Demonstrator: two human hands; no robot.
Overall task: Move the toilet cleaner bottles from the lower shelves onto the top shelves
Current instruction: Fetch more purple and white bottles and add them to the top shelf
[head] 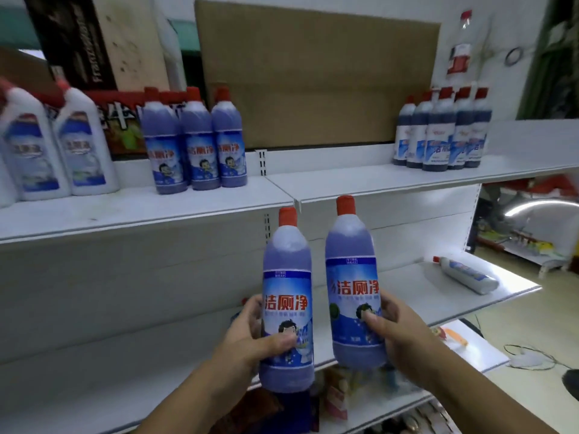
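Carrying two purple toilet cleaner bottles upward, mid-transfer by the look of it: left hand (250, 336) wrapped around the lower body of the left bottle (286, 303), right hand (396, 332) closed likewise on the right bottle (352, 283), thumbs pressed across the printed labels. Both held upright, side by side, just apart, in front of the bare middle shelf (407, 289) and below the lip of the top shelf (360, 186).

Next, judging from the layout: lifting both clear of that lip, then setting them down at about 11 o'clock beside the three matching purple bottles (195, 142), or into the open stretch at 12 o'clock in front of the cardboard sheet (316, 79). Calls for a steady vertical lift and a flat landing, since tall narrow bottles probably tip easily.

Translucent soft plastic, tinted by violet liquid, rounded shoulders tapering to red screw caps; glossy blue-and-white wrap labels. Likely slick under the palms.

Elsewhere: white angled-neck bottles (59, 145) at 9 o'clock on the top shelf, a cluster of darker blue bottles (441, 133) at 2 o'clock, and one white bottle lying on its side (466, 274) at 3 o'clock on the middle shelf, seemingly yet to go up. Shelving smooth white painted metal.
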